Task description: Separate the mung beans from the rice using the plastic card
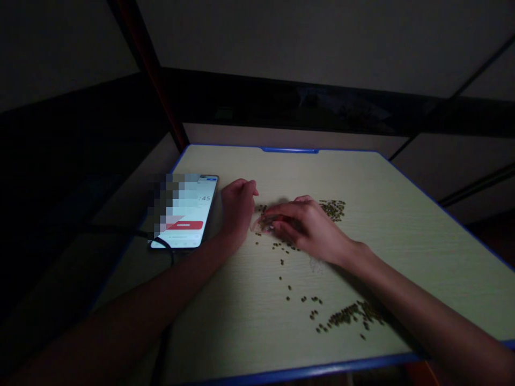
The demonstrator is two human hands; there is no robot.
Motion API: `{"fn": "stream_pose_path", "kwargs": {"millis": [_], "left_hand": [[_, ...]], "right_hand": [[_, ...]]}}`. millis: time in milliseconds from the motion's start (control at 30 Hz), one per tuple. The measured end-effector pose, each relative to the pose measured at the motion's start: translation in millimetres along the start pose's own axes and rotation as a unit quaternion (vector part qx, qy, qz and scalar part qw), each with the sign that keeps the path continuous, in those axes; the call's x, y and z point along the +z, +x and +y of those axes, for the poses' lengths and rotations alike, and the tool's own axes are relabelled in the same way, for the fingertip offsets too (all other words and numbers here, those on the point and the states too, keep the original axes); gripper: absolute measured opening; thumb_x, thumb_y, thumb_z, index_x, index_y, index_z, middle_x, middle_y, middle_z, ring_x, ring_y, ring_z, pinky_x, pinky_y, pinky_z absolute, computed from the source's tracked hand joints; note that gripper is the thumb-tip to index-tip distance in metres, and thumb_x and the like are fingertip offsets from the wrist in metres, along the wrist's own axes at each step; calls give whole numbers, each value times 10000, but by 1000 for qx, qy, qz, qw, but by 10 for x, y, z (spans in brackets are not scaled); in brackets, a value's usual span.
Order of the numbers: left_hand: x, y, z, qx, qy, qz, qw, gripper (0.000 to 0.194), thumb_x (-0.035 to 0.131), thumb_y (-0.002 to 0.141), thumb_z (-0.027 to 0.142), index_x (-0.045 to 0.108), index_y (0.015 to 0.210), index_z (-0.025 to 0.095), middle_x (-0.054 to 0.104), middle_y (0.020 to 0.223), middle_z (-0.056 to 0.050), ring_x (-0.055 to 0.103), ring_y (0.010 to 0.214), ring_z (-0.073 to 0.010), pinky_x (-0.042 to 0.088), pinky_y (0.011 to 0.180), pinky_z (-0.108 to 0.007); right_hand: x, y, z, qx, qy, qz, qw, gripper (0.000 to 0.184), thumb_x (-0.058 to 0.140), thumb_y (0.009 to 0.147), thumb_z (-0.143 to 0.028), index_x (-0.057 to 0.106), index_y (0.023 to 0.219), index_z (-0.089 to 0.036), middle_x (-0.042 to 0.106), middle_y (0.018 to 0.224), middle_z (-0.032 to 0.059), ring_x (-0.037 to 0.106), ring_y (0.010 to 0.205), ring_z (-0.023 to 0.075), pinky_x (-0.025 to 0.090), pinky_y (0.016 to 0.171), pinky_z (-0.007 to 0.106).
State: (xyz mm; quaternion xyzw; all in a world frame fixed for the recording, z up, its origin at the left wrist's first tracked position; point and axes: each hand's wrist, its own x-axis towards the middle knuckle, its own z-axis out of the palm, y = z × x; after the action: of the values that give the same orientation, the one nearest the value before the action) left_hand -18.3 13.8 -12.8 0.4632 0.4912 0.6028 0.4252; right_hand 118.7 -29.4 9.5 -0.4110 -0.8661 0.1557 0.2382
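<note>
My left hand (238, 208) rests on the table beside the phone, its fingers curled closed. Whatever it may hold is hidden. My right hand (311, 225) reaches in from the right, thumb and fingers bent around a small see-through plastic piece (257, 225). Its exact kind cannot be made out; some dark grains show at it. Small round greenish-brown seeds or beads lie loose around both hands. One cluster of grains (333, 209) is behind the right hand, and a larger cluster of grains (354, 313) lies below the right forearm.
The pale table (225, 321) has a blue rim. A lit phone (189, 220) lies at its left side, with a dark cable (159, 238) crossing near it. Faint clear bits (316, 265) lie below the right hand. A panelled wall or cabinet stands behind.
</note>
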Motion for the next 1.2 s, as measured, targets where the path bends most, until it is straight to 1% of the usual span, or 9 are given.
{"fn": "stream_pose_path", "kwargs": {"millis": [100,167,233,500,633,767,867,1100,1200], "left_hand": [[1,-10,9,1,17,-4,1000,220,481,695,185,426,482,175,333,342,64,310,346,-58,224,377,-203],[0,-13,11,4,24,-5,1000,220,477,695,192,422,482,177,333,343,63,310,348,-61,226,380,-205],[0,-14,9,5,33,-8,999,217,474,694,198,420,485,179,329,343,64,308,349,-64,230,384,-206],[2,-17,-4,8,27,-4,1000,200,480,680,221,427,491,181,332,346,63,310,348,-69,232,375,-207],[-2,-17,-5,9,29,-5,1000,193,479,676,222,430,493,181,340,351,61,309,347,-67,232,369,-203],[-4,-11,-14,11,19,-3,1000,188,482,671,224,433,495,180,344,358,62,309,347,-65,224,362,-201],[-1,-4,-18,12,18,-2,1000,192,486,666,226,431,488,180,342,358,62,309,350,-64,225,363,-201],[1,5,-20,9,20,2,1000,198,493,658,213,429,474,179,339,351,63,303,346,-61,225,358,-195],[-6,7,-25,16,27,2,1000,207,492,668,216,435,472,178,347,352,60,308,348,-61,230,359,-195]], "right_hand": [[-4,35,23,2,37,-12,999,279,492,763,-65,666,961,-157,705,785,31,584,623,127,411,649,263],[-1,51,45,7,61,-23,998,287,488,751,-52,664,957,-147,701,810,42,591,642,124,414,623,245],[3,63,65,14,79,-35,996,290,488,742,-48,661,959,-133,692,791,45,581,617,115,410,594,235],[-7,80,71,15,133,-60,989,284,489,722,-44,658,941,-105,627,685,18,539,591,93,397,565,215],[-13,71,60,16,138,-75,988,259,502,730,-65,660,930,-109,602,643,3,512,564,90,393,556,221],[2,54,56,9,155,-96,983,277,488,741,-61,648,962,-111,643,729,31,561,637,108,416,620,241],[13,42,45,3,159,-106,981,282,480,741,-48,641,967,-99,652,742,42,573,649,113,424,623,238],[31,24,0,-12,133,-101,986,264,510,741,-52,649,961,-98,659,771,53,569,662,118,416,619,238],[35,12,-22,-15,119,-95,988,247,524,743,-66,657,946,-113,652,754,39,553,639,112,407,606,235]]}}
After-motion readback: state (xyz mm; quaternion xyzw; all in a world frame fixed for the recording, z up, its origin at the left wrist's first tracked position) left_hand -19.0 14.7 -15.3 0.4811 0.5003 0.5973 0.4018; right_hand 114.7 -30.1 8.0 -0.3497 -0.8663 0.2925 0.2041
